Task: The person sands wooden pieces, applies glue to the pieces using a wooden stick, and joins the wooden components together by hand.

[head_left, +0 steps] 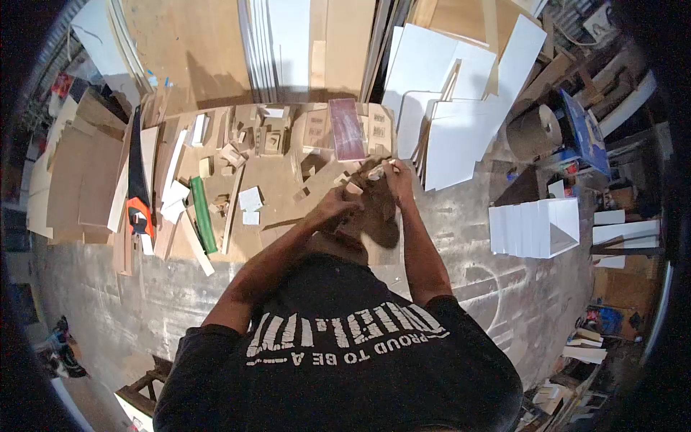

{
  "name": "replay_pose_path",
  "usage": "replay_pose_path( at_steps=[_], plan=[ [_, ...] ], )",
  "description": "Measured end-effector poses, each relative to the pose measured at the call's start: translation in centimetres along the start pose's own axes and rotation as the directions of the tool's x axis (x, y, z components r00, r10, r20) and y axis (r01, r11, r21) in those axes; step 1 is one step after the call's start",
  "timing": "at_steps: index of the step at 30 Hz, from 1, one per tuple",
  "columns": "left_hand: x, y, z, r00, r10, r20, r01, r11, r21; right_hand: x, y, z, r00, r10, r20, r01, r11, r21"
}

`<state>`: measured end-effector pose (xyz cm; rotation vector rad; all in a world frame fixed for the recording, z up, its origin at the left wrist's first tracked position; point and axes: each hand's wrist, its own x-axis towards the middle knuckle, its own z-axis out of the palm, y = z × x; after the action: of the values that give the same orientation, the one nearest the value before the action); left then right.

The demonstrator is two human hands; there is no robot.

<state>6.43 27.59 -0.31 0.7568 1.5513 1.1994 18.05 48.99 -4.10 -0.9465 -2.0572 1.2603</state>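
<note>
Saw (pixel 137 169): lies on wood strips (pixel 122 189), probably aside but within reach.
Left hand (pixel 336 207): fingers curled near the pale piece (pixel 376 172); whether gripping, I cannot tell.
Pale piece: between the hands, above the bench (pixel 453 234).
Right hand (pixel 400 180): fingertips pinch it, likely for fine control.

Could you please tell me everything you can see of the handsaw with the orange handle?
The handsaw has a long, dark, metal-looking blade that widens towards an orange and black handle, which looks like plastic. It lies at the left side of the work surface, seemingly resting on wood strips, with its handle at the near end and the blade pointing away. Its teeth are too small to make out. The left hand and right hand are both apart from it.
</note>
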Motion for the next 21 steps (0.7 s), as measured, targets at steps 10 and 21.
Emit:
replay_pose_path(
  at_steps=[10,21],
  plan=[
    [-15.1,2.0,-7.6,0.912,-0.231,-0.340,0.101,0.928,-0.358,0.3,-0.5,-0.6,0.994,0.037,0.103,-0.052,0.987,0.151],
    [-16.2,-3.9,-6.5,0.936,-0.207,-0.285,0.136,0.959,-0.249,-8.2,-4.5,7.8,0.963,-0.082,0.258,-0.029,0.917,0.398]
  ],
)
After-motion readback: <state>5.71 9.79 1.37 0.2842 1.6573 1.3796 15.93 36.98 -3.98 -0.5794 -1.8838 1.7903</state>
